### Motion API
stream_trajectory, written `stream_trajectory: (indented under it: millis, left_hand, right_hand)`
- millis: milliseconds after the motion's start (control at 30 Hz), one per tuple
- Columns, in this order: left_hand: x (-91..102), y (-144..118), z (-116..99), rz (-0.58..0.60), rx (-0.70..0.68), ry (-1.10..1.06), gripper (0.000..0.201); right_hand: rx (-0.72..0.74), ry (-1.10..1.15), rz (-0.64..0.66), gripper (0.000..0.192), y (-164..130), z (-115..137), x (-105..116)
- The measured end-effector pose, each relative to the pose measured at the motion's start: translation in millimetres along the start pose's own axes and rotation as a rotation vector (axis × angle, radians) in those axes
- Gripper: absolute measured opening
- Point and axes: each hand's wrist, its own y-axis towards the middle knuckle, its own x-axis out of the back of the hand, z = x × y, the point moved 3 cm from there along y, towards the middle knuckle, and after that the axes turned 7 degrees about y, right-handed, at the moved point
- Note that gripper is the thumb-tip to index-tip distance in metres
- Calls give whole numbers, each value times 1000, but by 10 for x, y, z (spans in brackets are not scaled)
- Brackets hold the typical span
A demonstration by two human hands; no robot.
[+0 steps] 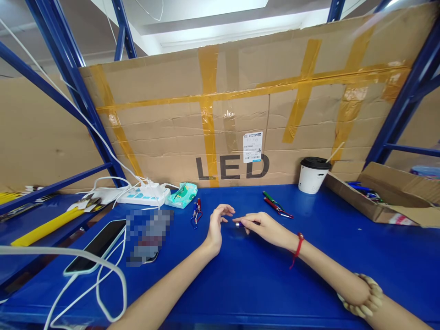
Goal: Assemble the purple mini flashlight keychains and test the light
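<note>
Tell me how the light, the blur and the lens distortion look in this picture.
Head view: bright ceiling light glares at the top; the shelf posts bow from wide-angle distortion; a pixelated patch hides something beside the phone; both hands, left and right, look sharp.

Beyond the fingers (229,211), the cardboard sheet (309,119) standing at the back of the surface bears the large dark letters "LED" low on its face. Just above the last of those letters sits a white shipping label (252,147) with a small code square, a barcode and lines of print too small to read. Nothing else legible shows.
</note>
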Motion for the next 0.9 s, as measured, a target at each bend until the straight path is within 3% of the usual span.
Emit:
stream_trajectory:
  millis: [333, 500, 633, 900]
  left_hand:
    - [47, 68, 43, -43, 3, 186, 28]
    - [153, 128, 23, -98, -144, 732, 18]
    - [251, 171, 57, -113, -162, 1154, 36]
    - [368, 192, 140, -133, 40, 1400, 53]
  right_hand:
    - [-63, -59, -32, 35, 28, -164, 5]
    - [-82, -231, -130, 33, 13, -298, 82]
    - [-141, -377, -154, 21, 5, -323, 163]
    - [-357, -741, -326, 29, -47, -466, 375]
